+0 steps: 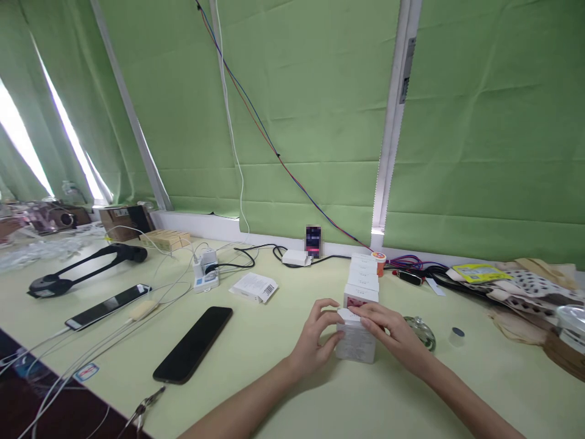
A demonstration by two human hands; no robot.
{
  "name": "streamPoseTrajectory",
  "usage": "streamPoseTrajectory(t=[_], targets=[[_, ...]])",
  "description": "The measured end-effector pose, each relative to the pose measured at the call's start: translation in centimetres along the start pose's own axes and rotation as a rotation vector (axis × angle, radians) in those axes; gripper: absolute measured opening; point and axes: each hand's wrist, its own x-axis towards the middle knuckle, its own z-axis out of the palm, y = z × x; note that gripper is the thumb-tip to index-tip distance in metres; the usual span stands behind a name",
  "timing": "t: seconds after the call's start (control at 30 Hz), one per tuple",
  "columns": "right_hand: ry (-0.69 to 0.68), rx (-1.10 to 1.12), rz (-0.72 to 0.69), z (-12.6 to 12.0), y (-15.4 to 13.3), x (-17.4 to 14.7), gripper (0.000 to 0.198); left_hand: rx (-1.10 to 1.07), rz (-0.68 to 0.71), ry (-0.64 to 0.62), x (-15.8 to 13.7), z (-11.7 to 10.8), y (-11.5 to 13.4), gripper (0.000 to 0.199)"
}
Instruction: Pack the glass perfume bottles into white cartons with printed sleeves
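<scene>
A small white box [355,346] with faint print on its near face stands upright on the table in front of me. My left hand [317,332] is closed on its left side, fingers bent over the upper edge and thumb at the near face. Across the top and right edge lie the fingers of my right hand [393,332], pressed against the same box. Right behind it is a row of similar white boxes [364,277], the nearest with a dark red patterned panel. My fingers partly cover the top of the box.
A glass object [420,332] and a small cylinder [456,336] stand right of my right hand. Leftward lie a black phone [194,344], a flattened white carton [254,287], another phone [109,306], cables and a power strip [206,277]. Patterned cloth [534,289] is heaped at far right.
</scene>
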Motion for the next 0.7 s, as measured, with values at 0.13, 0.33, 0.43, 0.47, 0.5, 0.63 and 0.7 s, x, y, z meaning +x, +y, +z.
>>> streamPoseTrajectory(t=[0.13, 0.33, 0.43, 0.47, 0.5, 0.63, 0.7], targets=[[-0.02, -0.114, -0.069, -0.1, 0.3, -0.2, 0.039, 0.008, -0.009, -0.009, -0.1, 0.2, 0.0, 0.013], [-0.004, -0.36, -0.186, 0.3, 1.4, -0.6, 0.04, -0.103, 0.009, -0.008, -0.3, 0.6, -0.4, 0.023], [-0.011, -0.437, -0.193, 0.5, 1.7, -0.7, 0.043, -0.045, 0.014, -0.028, -0.2, 0.5, -0.5, 0.02], [-0.019, -0.454, -0.197, 0.6, 1.7, -0.8, 0.045, -0.016, 0.021, -0.035, -0.2, 0.4, -0.5, 0.02], [-0.027, -0.463, -0.199, 0.7, 1.7, -0.8, 0.045, 0.003, 0.024, -0.04, -0.2, 0.4, -0.5, 0.02], [-0.012, -0.397, -0.184, 0.9, 1.5, -0.9, 0.04, -0.1, -0.016, -0.006, -0.2, 0.4, -0.3, 0.02], [0.007, -0.344, -0.188, 0.9, 1.5, -0.8, 0.038, -0.151, -0.049, 0.004, -0.2, 0.4, -0.2, 0.022]])
